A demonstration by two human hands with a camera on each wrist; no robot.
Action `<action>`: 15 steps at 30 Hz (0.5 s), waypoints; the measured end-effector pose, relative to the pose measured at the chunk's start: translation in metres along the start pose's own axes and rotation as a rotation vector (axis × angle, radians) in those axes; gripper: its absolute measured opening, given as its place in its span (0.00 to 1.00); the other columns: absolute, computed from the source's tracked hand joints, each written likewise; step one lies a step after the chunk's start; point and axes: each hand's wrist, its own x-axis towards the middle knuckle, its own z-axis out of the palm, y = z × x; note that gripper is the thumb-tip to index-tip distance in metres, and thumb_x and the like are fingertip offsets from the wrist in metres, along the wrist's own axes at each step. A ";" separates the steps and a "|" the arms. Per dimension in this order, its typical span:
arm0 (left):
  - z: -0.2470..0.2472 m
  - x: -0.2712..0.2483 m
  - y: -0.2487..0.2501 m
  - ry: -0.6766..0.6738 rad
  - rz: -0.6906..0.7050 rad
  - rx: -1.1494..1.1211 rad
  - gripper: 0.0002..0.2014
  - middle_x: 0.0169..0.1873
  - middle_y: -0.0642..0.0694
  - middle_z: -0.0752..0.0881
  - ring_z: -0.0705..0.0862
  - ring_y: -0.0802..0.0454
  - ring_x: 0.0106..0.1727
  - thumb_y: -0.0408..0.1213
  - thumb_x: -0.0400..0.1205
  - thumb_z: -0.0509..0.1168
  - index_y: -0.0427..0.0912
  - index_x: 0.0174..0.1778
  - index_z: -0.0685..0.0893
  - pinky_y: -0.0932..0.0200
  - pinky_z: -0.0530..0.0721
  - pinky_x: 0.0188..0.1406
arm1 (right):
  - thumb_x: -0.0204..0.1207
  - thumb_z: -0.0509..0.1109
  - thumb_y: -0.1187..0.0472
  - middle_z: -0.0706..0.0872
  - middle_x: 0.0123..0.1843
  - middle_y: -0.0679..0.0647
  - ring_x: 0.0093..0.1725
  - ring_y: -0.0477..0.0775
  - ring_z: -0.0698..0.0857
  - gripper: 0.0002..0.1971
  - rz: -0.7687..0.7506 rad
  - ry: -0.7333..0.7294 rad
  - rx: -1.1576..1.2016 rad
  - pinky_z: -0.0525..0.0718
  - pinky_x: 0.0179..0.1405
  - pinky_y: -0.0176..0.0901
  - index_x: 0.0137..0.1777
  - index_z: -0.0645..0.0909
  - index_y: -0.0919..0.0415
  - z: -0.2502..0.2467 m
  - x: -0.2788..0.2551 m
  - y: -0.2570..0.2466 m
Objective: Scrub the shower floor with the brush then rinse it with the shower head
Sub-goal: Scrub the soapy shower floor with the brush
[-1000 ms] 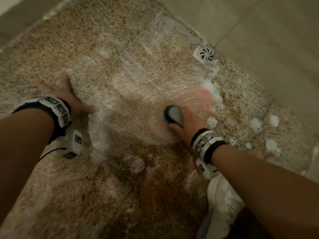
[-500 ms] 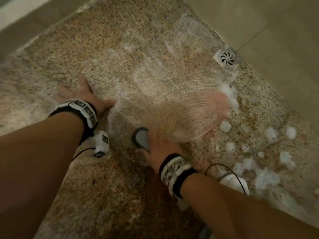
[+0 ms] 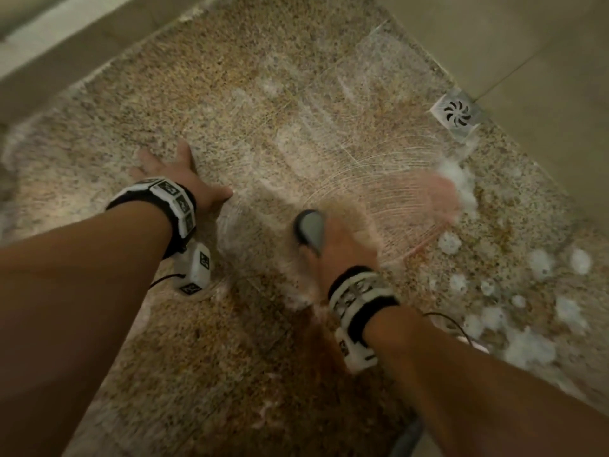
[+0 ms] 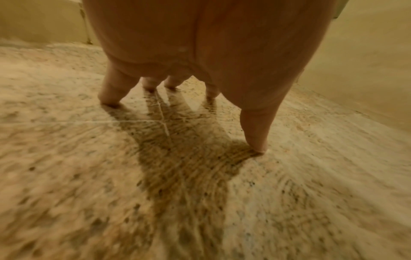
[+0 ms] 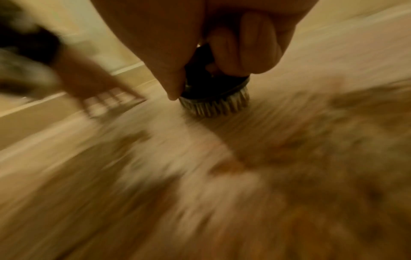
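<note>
Speckled shower floor (image 3: 263,94), wet and soapy, surely slick. Left hand (image 3: 179,174) at nine o'clock, fingers spread, braced flat. Right hand (image 3: 342,245) fisted round the scrub brush (image 5: 214,95) at centre: light, stiff-bristled, best gripped by its handle. Drain (image 3: 457,113) at two o'clock.

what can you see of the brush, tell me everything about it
The brush is small and round, with a dark, plastic-looking body and a ring of short pale bristles underneath. It stands roughly upright, bristles down on the wet speckled shower floor. The right hand grips it from above, fingers curled round its upper part. In the head view a rounded grey end sticks out of the hand. Motion blur hides finer detail.
</note>
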 end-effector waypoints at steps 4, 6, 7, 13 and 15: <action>0.002 -0.003 -0.007 0.023 0.020 0.010 0.59 0.88 0.40 0.35 0.42 0.30 0.87 0.77 0.69 0.68 0.64 0.88 0.40 0.27 0.54 0.84 | 0.86 0.64 0.43 0.74 0.75 0.61 0.62 0.69 0.83 0.34 -0.324 -0.309 -0.271 0.87 0.56 0.63 0.84 0.54 0.54 0.036 -0.052 -0.017; 0.003 -0.004 -0.015 0.040 0.037 -0.012 0.57 0.88 0.40 0.37 0.43 0.30 0.88 0.76 0.69 0.68 0.63 0.88 0.43 0.27 0.55 0.83 | 0.84 0.67 0.41 0.74 0.76 0.59 0.66 0.68 0.82 0.34 -0.287 -0.315 -0.217 0.85 0.61 0.62 0.83 0.57 0.52 0.026 -0.046 0.008; 0.005 -0.004 -0.020 0.046 0.042 -0.022 0.57 0.88 0.40 0.38 0.44 0.31 0.88 0.77 0.69 0.68 0.64 0.88 0.43 0.27 0.56 0.83 | 0.82 0.68 0.39 0.75 0.76 0.58 0.68 0.67 0.81 0.35 -0.227 -0.272 -0.159 0.84 0.63 0.62 0.83 0.59 0.51 0.017 -0.036 0.022; 0.016 -0.010 -0.039 0.036 0.008 0.006 0.58 0.88 0.38 0.38 0.43 0.31 0.88 0.77 0.71 0.65 0.63 0.88 0.39 0.30 0.56 0.84 | 0.83 0.68 0.39 0.82 0.69 0.61 0.59 0.68 0.86 0.33 0.079 0.035 -0.012 0.88 0.54 0.63 0.78 0.63 0.56 -0.023 0.011 0.025; 0.017 -0.015 -0.043 0.023 -0.021 -0.014 0.57 0.88 0.38 0.38 0.41 0.30 0.87 0.76 0.72 0.66 0.62 0.88 0.39 0.29 0.54 0.84 | 0.84 0.65 0.38 0.79 0.70 0.60 0.59 0.68 0.85 0.34 -0.029 -0.060 -0.061 0.87 0.55 0.63 0.81 0.60 0.55 -0.003 -0.007 0.000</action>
